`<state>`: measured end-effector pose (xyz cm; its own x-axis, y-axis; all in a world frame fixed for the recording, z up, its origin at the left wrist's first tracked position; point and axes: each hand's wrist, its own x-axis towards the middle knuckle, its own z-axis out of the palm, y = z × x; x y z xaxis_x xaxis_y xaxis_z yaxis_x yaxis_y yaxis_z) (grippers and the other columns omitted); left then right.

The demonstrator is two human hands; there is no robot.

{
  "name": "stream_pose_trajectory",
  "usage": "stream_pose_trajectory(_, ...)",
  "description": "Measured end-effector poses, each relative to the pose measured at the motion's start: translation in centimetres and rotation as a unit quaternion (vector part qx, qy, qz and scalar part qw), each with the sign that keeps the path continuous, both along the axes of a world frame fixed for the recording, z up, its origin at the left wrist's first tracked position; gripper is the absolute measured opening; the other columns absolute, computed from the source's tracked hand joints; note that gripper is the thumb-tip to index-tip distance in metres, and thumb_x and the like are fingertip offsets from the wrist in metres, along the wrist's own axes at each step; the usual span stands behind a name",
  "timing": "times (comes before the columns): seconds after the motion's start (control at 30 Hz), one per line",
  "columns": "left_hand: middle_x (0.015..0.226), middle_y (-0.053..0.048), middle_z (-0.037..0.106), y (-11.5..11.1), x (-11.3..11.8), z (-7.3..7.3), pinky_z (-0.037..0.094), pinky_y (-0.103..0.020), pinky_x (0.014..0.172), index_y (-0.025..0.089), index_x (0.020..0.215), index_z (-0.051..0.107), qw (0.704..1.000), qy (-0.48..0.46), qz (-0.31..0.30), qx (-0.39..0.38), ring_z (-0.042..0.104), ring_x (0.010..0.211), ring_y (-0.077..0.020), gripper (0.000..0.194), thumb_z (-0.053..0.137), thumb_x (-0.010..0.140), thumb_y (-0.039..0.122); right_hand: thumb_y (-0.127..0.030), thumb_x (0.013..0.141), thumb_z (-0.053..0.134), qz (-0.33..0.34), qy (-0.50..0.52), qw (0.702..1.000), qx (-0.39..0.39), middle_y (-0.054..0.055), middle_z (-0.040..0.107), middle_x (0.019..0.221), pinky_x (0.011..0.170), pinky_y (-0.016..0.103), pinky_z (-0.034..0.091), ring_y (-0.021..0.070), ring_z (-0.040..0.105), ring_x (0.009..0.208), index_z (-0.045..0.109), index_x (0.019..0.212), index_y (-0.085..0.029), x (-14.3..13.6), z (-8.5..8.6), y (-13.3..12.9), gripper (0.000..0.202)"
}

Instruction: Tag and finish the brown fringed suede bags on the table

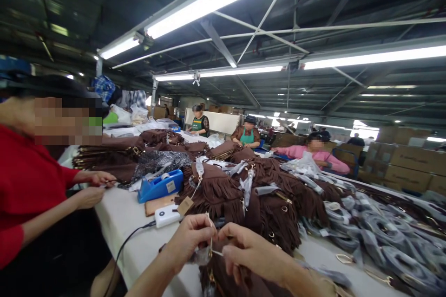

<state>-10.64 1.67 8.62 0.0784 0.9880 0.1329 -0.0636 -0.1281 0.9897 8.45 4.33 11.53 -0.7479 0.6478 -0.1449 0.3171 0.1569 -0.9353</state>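
Two bare hands at the near edge, left hand (pixel 188 241) and right hand (pixel 251 253), pinching one thin cord (pixel 212 241) between them. Just beyond the left hand: one white power bank (pixel 167 216), one blue tape dispenser (pixel 160 185), one paper tag (pixel 185 205). Four other people along the table (pixel 118 222). Brown fringed bags (pixel 223 195) past the fingers, heaped beyond counting

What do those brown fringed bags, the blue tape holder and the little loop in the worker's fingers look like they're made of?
The brown fringed bags look like suede or a faux-suede cloth: matte, soft, cut into limp strips. The blue tape dispenser seems moulded plastic, smooth with a slight sheen. The thin loop pinched between the left hand and right hand looks like pale string or fine wire; too small to tell.
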Motion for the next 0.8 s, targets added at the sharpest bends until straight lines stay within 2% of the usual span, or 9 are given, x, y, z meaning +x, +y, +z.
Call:
stream_pose_trajectory(0.07,0.055,0.001,0.056,0.1,-0.2,-0.5,0.027,-0.022,0.051,0.014,0.062,0.06,1.0,-0.014,0.014,-0.007,0.04,0.049,-0.0084,0.028,0.07,0.063,0.04,-0.042,0.083,0.059,-0.003,0.049,0.998,-0.03,-0.003,0.064,0.07,0.046,0.017,0.037,0.008,0.051,0.049,0.056,0.102,-0.019,0.0,-0.6,-0.1,0.03)
stream_pose_trajectory(0.13,0.054,0.001,0.055,0.3,-0.3,-1.0,0.029,-0.022,0.049,0.014,0.063,0.061,1.0,-0.015,0.025,-0.006,0.042,0.048,-0.009,0.028,0.071,0.063,0.041,-0.053,0.087,0.052,-0.026,0.071,0.997,-0.036,-0.002,0.062,0.068,0.044,0.017,0.033,0.008,0.048,0.048,0.059,0.097,-0.018,-0.2,-1.5,0.1,0.037)
stream_pose_trajectory(0.17,0.054,0.001,0.056,0.3,-0.4,-1.1,0.03,-0.022,0.048,0.014,0.063,0.062,1.0,-0.007,0.03,0.003,0.043,0.048,-0.0094,0.027,0.07,0.063,0.04,-0.054,0.087,0.05,-0.047,0.071,0.996,-0.015,-0.002,0.061,0.065,0.043,0.018,0.031,0.008,0.046,0.047,0.061,0.091,-0.018,-0.5,-1.9,0.2,0.038)
stream_pose_trajectory(0.3,0.065,0.0,0.056,0.3,-0.4,-1.1,0.038,-0.023,0.049,0.014,0.059,0.064,0.995,0.033,0.062,0.069,0.049,0.052,-0.0107,0.022,0.069,0.065,0.035,-0.036,0.08,0.059,-0.099,0.092,0.986,0.102,-0.003,0.053,0.059,0.047,0.021,0.03,0.0085,0.041,0.05,0.067,0.07,-0.014,-2.4,-3.3,0.5,0.025)
stream_pose_trajectory(0.43,0.07,0.0,0.052,0.0,-0.6,-0.7,0.04,-0.022,0.049,0.014,0.057,0.065,0.992,0.048,0.08,0.086,0.049,0.056,-0.0115,0.023,0.069,0.067,0.034,-0.023,0.071,0.062,-0.133,0.139,0.976,0.101,-0.003,0.053,0.058,0.054,0.023,0.032,0.0104,0.042,0.058,0.071,0.066,-0.013,-4.3,-4.0,0.4,0.015)
stream_pose_trajectory(0.63,0.07,0.0,0.05,-0.2,-0.7,-0.7,0.039,-0.021,0.049,0.015,0.055,0.064,0.991,0.041,0.093,0.086,0.048,0.058,-0.0114,0.022,0.069,0.067,0.032,-0.028,0.072,0.065,-0.193,0.176,0.958,0.119,-0.003,0.056,0.059,0.054,0.023,0.032,0.0103,0.041,0.056,0.066,0.068,-0.013,-5.5,-5.0,0.3,0.015)
stream_pose_trajectory(0.7,0.071,0.0,0.05,-0.3,-0.7,-0.8,0.038,-0.022,0.049,0.015,0.054,0.063,0.99,0.046,0.093,0.091,0.047,0.058,-0.0114,0.022,0.068,0.068,0.032,-0.032,0.074,0.065,-0.181,0.195,0.956,0.121,-0.002,0.058,0.062,0.055,0.024,0.034,0.0111,0.044,0.058,0.066,0.069,-0.013,-5.5,-5.1,0.3,0.019)
stream_pose_trajectory(0.8,0.071,-0.001,0.053,-0.4,-0.7,-0.9,0.038,-0.023,0.053,0.016,0.058,0.064,0.983,0.086,0.114,0.113,0.049,0.062,-0.0135,0.02,0.065,0.071,0.031,-0.033,0.076,0.065,-0.162,0.196,0.96,0.114,-0.003,0.053,0.058,0.054,0.023,0.032,0.0109,0.042,0.056,0.064,0.065,-0.014,-5.4,-5.2,0.5,0.022)
